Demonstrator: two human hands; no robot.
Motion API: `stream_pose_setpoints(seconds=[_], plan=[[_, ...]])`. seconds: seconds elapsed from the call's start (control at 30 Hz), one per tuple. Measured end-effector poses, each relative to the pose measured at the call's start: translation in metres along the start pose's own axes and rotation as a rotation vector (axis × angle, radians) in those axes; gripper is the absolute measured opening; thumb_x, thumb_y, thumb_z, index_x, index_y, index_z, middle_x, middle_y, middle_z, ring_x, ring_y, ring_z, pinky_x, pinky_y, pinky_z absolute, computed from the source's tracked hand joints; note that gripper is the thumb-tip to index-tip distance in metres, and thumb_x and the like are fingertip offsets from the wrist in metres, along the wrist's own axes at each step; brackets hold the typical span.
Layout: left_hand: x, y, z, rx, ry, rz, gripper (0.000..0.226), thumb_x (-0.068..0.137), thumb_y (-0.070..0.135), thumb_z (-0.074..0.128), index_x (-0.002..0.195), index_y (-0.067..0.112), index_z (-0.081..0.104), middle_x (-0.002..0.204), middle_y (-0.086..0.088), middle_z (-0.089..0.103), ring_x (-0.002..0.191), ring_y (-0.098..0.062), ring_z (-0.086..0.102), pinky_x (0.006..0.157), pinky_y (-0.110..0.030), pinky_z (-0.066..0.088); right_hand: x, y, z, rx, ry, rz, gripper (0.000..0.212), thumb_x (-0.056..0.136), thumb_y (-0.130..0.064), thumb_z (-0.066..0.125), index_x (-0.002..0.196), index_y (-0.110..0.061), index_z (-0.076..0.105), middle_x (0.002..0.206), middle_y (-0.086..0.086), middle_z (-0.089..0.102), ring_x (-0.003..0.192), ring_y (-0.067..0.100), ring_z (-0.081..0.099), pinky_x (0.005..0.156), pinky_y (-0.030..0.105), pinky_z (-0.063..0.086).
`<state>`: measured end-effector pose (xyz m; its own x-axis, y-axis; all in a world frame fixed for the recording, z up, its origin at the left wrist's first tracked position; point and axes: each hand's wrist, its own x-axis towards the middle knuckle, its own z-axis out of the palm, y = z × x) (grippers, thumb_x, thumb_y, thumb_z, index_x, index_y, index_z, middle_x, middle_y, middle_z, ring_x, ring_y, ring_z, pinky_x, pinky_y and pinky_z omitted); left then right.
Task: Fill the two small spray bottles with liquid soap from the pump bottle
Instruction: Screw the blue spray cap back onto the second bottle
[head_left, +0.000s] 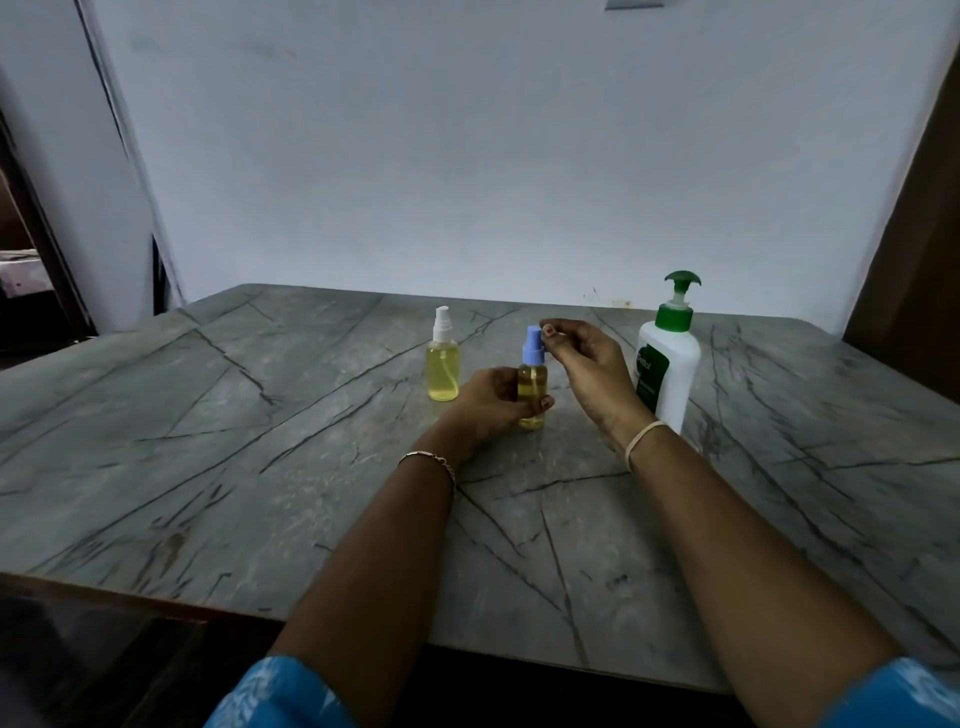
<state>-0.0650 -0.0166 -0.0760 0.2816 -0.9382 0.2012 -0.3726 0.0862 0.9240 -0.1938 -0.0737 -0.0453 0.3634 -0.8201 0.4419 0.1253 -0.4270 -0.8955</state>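
Marble table (208, 415); left hand (491, 400) grip wraps blue-capped bottle (532, 378), hiding its side; right hand (582, 364) at cap (533, 345), grip unclear.

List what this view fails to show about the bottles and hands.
1. Blue-cap bottle: in the head view, the left hand wraps its body, hiding its middle and left side.
2. Right hand: whether its fingertips touch the blue cap is too small and dim to tell.
3. Pump bottle: opaque walls hide its soap level; the right wrist covers its lower left; small label print is unreadable.

White-capped bottle (442, 371), blue-capped bottle (532, 385) and pump bottle (670, 364) are upright.
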Motion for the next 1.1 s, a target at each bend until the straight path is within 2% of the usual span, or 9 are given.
stream_pose_setpoints(seconds=[0.1,0.2,0.33,0.47,0.57,0.67,0.8,0.97,1.1], plan=[[0.0011,-0.0005,-0.0010,0.010,-0.015,0.010,0.043,0.076,0.022,0.078,0.115,0.012,0.064,0.107,-0.005,0.071,0.102,-0.017,0.066,0.099,-0.042,0.050,-0.0038,-0.0063,0.0037,0.075,-0.083,0.041,0.026,0.095,-0.020,0.056,0.117,-0.010,0.064,0.107,-0.003,0.066,0.096,0.000,0.059,0.073,0.004,0.045],[0.0014,-0.0014,-0.0015,0.018,-0.016,0.020,0.043,0.076,0.023,0.078,0.115,0.012,0.064,0.107,-0.007,0.071,0.103,-0.019,0.067,0.099,-0.044,0.050,-0.0041,-0.0069,0.0063,0.084,-0.090,0.061,0.024,0.096,-0.020,0.053,0.113,-0.009,0.065,0.112,0.007,0.068,0.101,0.013,0.062,0.074,0.006,0.046],[0.0002,-0.0006,-0.0003,0.013,-0.004,0.008,0.047,0.076,0.023,0.079,0.118,0.009,0.063,0.109,-0.008,0.071,0.103,-0.020,0.066,0.098,-0.043,0.050,-0.0050,-0.0067,0.0056,0.100,0.001,0.065,0.022,0.095,-0.015,0.055,0.111,-0.006,0.066,0.107,0.010,0.067,0.094,0.015,0.062,0.069,0.006,0.047],[-0.0006,0.0000,0.0006,-0.023,-0.004,0.003,0.042,0.076,0.019,0.078,0.115,0.009,0.064,0.107,-0.007,0.071,0.101,-0.018,0.067,0.097,-0.040,0.051,-0.0067,-0.0051,0.0035,0.070,-0.031,0.055,0.015,0.091,-0.015,0.061,0.105,-0.015,0.067,0.101,0.001,0.066,0.089,0.004,0.059,0.070,0.006,0.046],[0.0000,0.0010,0.0002,-0.033,-0.004,-0.017,0.045,0.077,0.019,0.077,0.118,0.008,0.062,0.110,-0.007,0.070,0.103,-0.017,0.066,0.098,-0.039,0.050,-0.0085,-0.0052,0.0039,0.049,-0.055,0.055,0.016,0.089,-0.019,0.065,0.105,-0.020,0.067,0.099,-0.005,0.066,0.092,0.003,0.058,0.068,0.006,0.044],[-0.0003,0.0012,0.0003,-0.033,-0.002,-0.019,0.040,0.077,0.018,0.078,0.113,0.010,0.064,0.108,-0.007,0.070,0.102,-0.017,0.066,0.097,-0.040,0.051,-0.0098,-0.0071,0.0056,0.049,-0.089,0.078,0.027,0.089,-0.017,0.064,0.116,-0.012,0.065,0.098,-0.006,0.066,0.085,-0.006,0.058,0.061,-0.002,0.040],[-0.0010,0.0023,0.0001,-0.031,0.000,-0.008,0.040,0.077,0.017,0.078,0.113,0.009,0.064,0.108,-0.008,0.070,0.102,-0.019,0.067,0.097,-0.040,0.051,-0.0087,-0.0072,0.0058,0.074,-0.080,0.096,0.029,0.093,-0.012,0.057,0.120,-0.005,0.063,0.102,0.001,0.066,0.070,-0.017,0.058,0.056,-0.003,0.038],[-0.0018,0.0034,0.0008,-0.019,0.003,-0.017,0.040,0.076,0.018,0.078,0.113,0.009,0.064,0.107,-0.010,0.071,0.101,-0.020,0.067,0.097,-0.040,0.051,-0.0078,-0.0072,0.0040,0.094,-0.040,0.106,0.026,0.095,-0.010,0.051,0.119,-0.004,0.063,0.105,0.005,0.065,0.069,-0.014,0.061,0.054,0.000,0.039],[-0.0022,0.0040,0.0005,-0.003,0.005,-0.006,0.045,0.076,0.019,0.079,0.116,0.007,0.063,0.109,-0.010,0.070,0.102,-0.020,0.067,0.097,-0.039,0.051,-0.0077,-0.0084,0.0023,0.070,-0.027,0.101,0.025,0.096,-0.016,0.051,0.116,-0.009,0.065,0.110,0.005,0.066,0.088,0.003,0.059,0.057,0.002,0.041]])
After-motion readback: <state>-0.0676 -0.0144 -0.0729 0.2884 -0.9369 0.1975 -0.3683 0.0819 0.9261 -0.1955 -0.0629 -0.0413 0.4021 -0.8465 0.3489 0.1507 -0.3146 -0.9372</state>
